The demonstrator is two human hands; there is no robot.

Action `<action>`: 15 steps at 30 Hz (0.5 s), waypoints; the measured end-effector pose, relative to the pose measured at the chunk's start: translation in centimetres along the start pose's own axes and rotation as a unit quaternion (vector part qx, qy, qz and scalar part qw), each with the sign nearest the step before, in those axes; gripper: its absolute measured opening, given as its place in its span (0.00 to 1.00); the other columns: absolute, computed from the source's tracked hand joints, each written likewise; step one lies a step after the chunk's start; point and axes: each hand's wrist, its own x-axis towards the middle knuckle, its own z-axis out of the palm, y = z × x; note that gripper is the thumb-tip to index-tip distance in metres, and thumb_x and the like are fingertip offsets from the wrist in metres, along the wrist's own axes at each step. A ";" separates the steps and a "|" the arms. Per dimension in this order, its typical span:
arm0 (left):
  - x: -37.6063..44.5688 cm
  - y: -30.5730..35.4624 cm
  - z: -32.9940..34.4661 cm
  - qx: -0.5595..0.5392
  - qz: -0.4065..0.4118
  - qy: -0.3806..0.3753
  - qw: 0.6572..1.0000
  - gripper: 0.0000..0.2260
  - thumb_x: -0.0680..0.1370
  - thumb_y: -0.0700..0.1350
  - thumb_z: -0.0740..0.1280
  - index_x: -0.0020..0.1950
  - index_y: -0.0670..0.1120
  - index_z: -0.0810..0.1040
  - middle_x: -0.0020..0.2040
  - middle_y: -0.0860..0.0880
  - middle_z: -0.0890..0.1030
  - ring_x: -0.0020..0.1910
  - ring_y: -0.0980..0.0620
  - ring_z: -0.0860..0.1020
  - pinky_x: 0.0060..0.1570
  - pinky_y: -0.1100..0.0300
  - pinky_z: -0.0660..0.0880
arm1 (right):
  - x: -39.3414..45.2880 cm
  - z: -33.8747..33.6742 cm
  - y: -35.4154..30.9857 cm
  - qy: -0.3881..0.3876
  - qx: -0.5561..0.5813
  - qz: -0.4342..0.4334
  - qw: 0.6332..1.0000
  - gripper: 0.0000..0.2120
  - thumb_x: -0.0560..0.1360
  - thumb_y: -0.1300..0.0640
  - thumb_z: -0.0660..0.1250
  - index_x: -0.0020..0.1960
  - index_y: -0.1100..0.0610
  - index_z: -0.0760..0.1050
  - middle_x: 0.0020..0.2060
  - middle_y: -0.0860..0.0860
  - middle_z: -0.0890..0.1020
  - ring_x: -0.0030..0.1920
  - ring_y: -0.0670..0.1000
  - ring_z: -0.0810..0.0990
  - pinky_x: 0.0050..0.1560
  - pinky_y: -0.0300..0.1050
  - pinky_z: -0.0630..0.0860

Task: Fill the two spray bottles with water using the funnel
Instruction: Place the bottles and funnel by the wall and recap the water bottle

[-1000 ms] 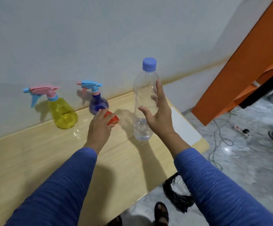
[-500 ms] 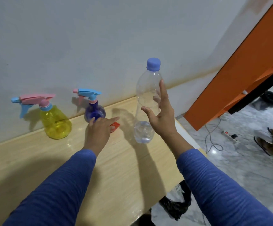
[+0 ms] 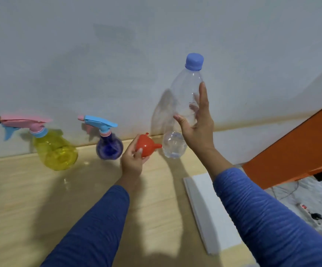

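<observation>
A yellow spray bottle (image 3: pixel 55 151) with a pink and blue trigger head stands at the back left of the wooden table (image 3: pixel 21 199). A smaller purple spray bottle (image 3: pixel 109 148) with a blue head stands to its right; both have their heads on. My left hand (image 3: pixel 131 162) holds a red funnel (image 3: pixel 146 145) just right of the purple bottle, spout pointing right. A clear water bottle (image 3: pixel 185 89) with a blue cap and a little water stands near the wall. My right hand (image 3: pixel 198 130) wraps it, thumb in front, fingers behind.
A grey wall runs right behind the bottles. A white flat board (image 3: pixel 210 212) lies on the table's right part, under my right forearm. An orange panel (image 3: pixel 300 145) slants at the far right, with cables and a power strip (image 3: pixel 310 211) on the floor below.
My left hand has closed on the red funnel and raised it off the table. My right hand stays at the water bottle. The camera has tilted up and moved closer.
</observation>
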 end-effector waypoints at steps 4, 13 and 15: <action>0.5 -0.9 0.8 -0.010 -0.032 0.065 0.997 0.22 0.77 0.40 0.63 0.72 0.49 0.66 0.61 0.50 0.72 0.54 0.53 0.77 0.43 0.63 0.80 | 1.4 0.5 1.8 -0.015 0.022 -0.001 1.000 0.43 0.70 0.59 0.72 0.71 0.37 0.48 0.72 0.49 0.66 0.61 0.48 0.75 0.63 0.41 0.71; 1.3 -2.2 1.5 0.313 -0.001 0.122 0.942 0.31 0.70 0.44 0.73 0.72 0.46 0.68 0.64 0.43 0.72 0.63 0.45 0.70 0.65 0.56 0.64 | 2.8 1.5 3.5 -0.022 0.047 -0.006 0.999 0.43 0.71 0.57 0.72 0.71 0.36 0.46 0.71 0.46 0.66 0.63 0.42 0.72 0.60 0.32 0.67; 1.0 -2.3 2.1 0.328 -0.007 0.131 0.935 0.29 0.71 0.41 0.72 0.71 0.44 0.68 0.64 0.42 0.67 0.63 0.45 0.67 0.62 0.64 0.58 | 2.7 1.8 3.5 -0.026 0.059 -0.011 0.998 0.43 0.71 0.58 0.72 0.71 0.36 0.47 0.68 0.41 0.66 0.65 0.45 0.71 0.62 0.29 0.66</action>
